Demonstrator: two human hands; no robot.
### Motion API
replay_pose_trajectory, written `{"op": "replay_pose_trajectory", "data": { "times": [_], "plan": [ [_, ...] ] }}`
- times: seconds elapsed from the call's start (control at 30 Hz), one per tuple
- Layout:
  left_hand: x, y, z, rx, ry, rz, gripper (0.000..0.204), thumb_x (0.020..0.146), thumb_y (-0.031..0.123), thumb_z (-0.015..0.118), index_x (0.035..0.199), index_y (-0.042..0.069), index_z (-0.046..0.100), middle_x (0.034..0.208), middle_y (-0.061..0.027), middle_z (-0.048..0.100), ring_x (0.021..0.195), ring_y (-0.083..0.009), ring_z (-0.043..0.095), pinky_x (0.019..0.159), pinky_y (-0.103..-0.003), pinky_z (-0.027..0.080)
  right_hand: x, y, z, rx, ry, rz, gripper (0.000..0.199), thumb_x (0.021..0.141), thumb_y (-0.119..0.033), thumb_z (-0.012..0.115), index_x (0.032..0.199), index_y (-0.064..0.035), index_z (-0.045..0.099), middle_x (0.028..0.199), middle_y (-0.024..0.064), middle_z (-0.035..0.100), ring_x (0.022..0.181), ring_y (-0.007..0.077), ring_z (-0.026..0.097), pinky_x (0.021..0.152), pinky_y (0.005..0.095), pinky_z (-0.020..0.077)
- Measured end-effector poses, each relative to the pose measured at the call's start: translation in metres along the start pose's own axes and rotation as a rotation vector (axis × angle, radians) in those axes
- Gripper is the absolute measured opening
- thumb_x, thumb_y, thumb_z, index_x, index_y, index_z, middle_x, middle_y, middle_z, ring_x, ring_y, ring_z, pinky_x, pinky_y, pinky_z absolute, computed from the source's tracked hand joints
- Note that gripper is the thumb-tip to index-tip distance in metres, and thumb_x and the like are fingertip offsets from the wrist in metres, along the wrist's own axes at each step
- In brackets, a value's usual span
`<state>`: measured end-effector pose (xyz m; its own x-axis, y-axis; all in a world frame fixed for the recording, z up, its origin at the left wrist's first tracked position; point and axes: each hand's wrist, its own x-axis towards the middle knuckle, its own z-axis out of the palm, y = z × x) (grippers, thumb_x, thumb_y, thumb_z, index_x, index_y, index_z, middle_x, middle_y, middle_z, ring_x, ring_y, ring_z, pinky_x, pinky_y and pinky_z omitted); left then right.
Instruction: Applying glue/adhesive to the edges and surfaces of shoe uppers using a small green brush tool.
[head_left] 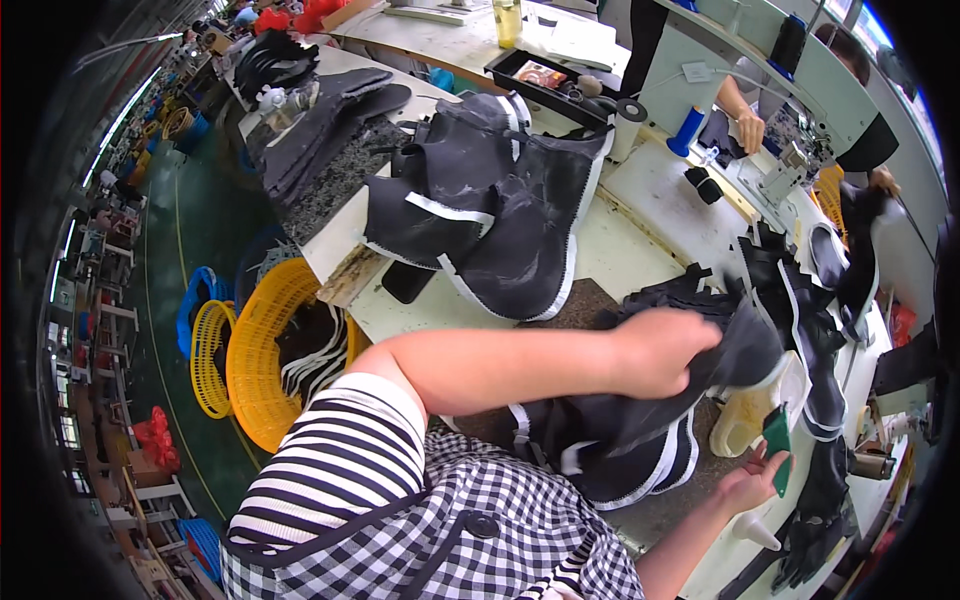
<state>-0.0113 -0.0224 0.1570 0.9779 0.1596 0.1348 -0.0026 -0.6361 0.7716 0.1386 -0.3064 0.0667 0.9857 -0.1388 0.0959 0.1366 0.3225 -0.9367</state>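
A dark piece (748,345) of material, blurred, lies over the worktop (425,318) toward its right edge, the left hand (665,352) with its grip closed on it; nearer the front edge, the right hand (755,482) has thumb and fingers closed about a green scraper (777,435), just beside a cream-stained tub (738,420). White-edged black pieces (610,445) lie below the left forearm, which hides part of them. Farther back toward the left edge, a stack of black pieces (545,230) takes up much room, a dark phone (405,283) just beside it. Along the right edge hang more black pieces (822,375). Beyond are a blue thread cone (686,132), a sewing machine (790,180) and a co-worker's hand (748,132). In a black tray (510,72), a packet (540,75) bears print too small to read
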Motion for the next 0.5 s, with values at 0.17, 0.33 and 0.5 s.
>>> {"op": "replay_pose_trajectory", "data": {
  "times": [0.17, 0.33, 0.5],
  "plan": [
    [-0.018, 0.027, -0.144, 0.212, 0.387, -0.043, 0.053, 0.069, 0.017, 0.065, 0.119, -0.002, 0.057, 0.107, -0.0224, 0.064, 0.098, -0.0334, 0.064, 0.088, -0.038, 0.051, 0.001, -0.019, -0.001, 0.029, 0.046, -0.047, 0.030, 0.098, -0.013, 0.057, 0.121, 0.0035, 0.049, 0.105, 0.0149, 0.061, 0.088, 0.0187, 0.065, 0.075, 0.0266, 0.0588],
    [-0.081, -0.069, -0.247, -0.008, 0.605, -0.432, 0.060, 0.071, 0.002, 0.064, 0.128, -0.004, 0.050, 0.106, -0.0109, 0.064, 0.095, -0.0175, 0.062, 0.089, -0.030, 0.049, -0.007, -0.010, -0.016, -0.018, 0.065, -0.051, 0.029, 0.097, -0.012, 0.057, 0.121, 0.0027, 0.049, 0.106, 0.0139, 0.061, 0.091, 0.0187, 0.065, 0.074, 0.0265, 0.0592],
    [-0.131, -0.235, -0.266, 0.177, 0.668, -0.754, 0.070, 0.065, 0.010, 0.071, 0.130, -0.004, 0.050, 0.113, -0.0206, 0.064, 0.104, -0.0235, 0.063, 0.093, -0.033, 0.047, -0.013, -0.010, -0.026, -0.070, 0.034, -0.020, 0.027, 0.097, -0.011, 0.057, 0.121, 0.0008, 0.051, 0.108, 0.0128, 0.061, 0.093, 0.0199, 0.064, 0.075, 0.0295, 0.0591]
  ]
}}
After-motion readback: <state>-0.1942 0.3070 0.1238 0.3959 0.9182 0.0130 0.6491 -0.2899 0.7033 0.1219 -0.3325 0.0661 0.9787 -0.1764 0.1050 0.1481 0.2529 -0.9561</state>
